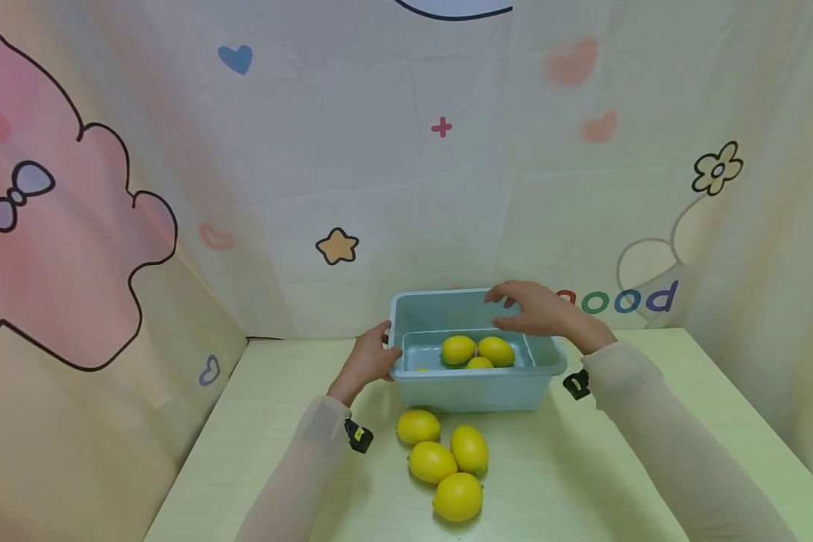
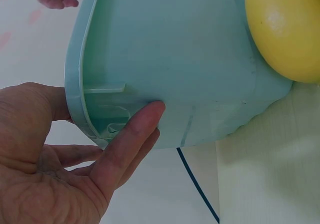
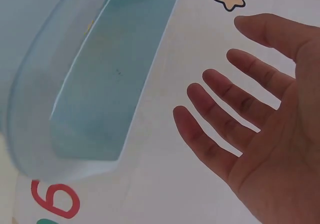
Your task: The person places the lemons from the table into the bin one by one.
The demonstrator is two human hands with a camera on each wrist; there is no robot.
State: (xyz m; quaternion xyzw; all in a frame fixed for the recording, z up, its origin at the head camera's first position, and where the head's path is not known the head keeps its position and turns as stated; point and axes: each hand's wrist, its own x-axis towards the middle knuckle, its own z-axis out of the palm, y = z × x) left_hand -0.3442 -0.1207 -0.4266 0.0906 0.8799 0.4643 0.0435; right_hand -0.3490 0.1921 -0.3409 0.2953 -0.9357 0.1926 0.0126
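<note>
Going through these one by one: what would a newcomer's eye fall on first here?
Probably the yellow lemons: four on the table in front of the pale blue bin, more inside it. Next come the left grip, holding the bin's left end, and the right grip, open and empty, near the right end. A large pink cartoon figure stands out on the backdrop's left side.

the bin (image 1: 474, 393) partly hides a lemon (image 1: 479, 363) inside.
</note>
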